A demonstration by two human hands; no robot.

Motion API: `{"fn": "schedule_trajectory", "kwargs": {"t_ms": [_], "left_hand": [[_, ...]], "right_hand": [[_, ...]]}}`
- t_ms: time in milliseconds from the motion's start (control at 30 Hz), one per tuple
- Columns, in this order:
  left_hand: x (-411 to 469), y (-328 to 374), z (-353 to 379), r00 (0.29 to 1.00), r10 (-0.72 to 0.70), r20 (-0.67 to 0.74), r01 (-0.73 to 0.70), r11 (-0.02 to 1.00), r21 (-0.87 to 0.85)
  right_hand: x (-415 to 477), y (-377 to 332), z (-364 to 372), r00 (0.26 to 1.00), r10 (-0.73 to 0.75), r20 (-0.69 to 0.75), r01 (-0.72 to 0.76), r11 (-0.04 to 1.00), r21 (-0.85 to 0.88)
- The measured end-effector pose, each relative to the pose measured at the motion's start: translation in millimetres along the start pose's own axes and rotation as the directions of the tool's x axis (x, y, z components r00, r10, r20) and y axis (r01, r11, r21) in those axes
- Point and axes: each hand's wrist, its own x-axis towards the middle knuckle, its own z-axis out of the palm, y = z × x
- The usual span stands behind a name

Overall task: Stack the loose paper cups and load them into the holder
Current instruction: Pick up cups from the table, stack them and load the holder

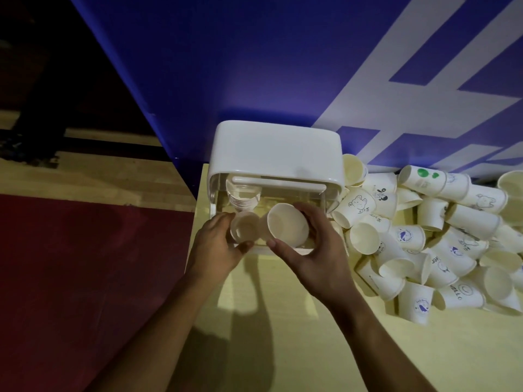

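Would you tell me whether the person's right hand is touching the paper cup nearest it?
Touching. The head view shows the right hand gripping the paper cup, thumb at its near rim, fingers curled round its far side.

Dim overall, nearly black at the upper left. Light reaches the centre, giving the white holder (pixel 277 154) a soft sheen and a pale patch on the blue wall (pixel 226 66) above it. Long soft shadows run down the yellow table (pixel 467 349). Lines bow toward the edges; paper cups (pixel 478 199) at far right look soft.
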Motion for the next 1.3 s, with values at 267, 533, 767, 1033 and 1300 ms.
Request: {"fn": "schedule_trajectory", "kwargs": {"t_ms": [267, 533, 767, 1033, 1300], "left_hand": [[-8.4, -4.6, -15.8, 0.996, -0.029, 0.082, 0.042, 0.987, -0.156], [-6.7, 0.3, -21.5, 0.988, -0.154, 0.025, 0.155, 0.953, -0.260], [8.3, -7.0, -8.6, 0.974, -0.199, 0.112, 0.213, 0.968, -0.132], [4.9, -3.9, -11.3, 0.981, -0.179, 0.071, 0.188, 0.973, -0.138], [-27.1, 65.2, -36.8, 0.986, 0.034, -0.164, -0.066, 0.979, -0.194]], "right_hand": [[17.8, 21.9, 54.1, 0.992, -0.097, 0.085, 0.105, 0.990, -0.098], [31.1, 54.5, 81.4, 0.966, 0.072, 0.248, 0.014, 0.944, -0.330], [29.2, 53.8, 82.7, 0.950, 0.204, 0.237, -0.155, 0.965, -0.213], [26.7, 56.7, 87.9, 0.952, 0.215, 0.219, -0.155, 0.953, -0.260], [-2.7, 46.6, 15.6, 0.984, 0.168, 0.053, -0.145, 0.943, -0.299]]}}
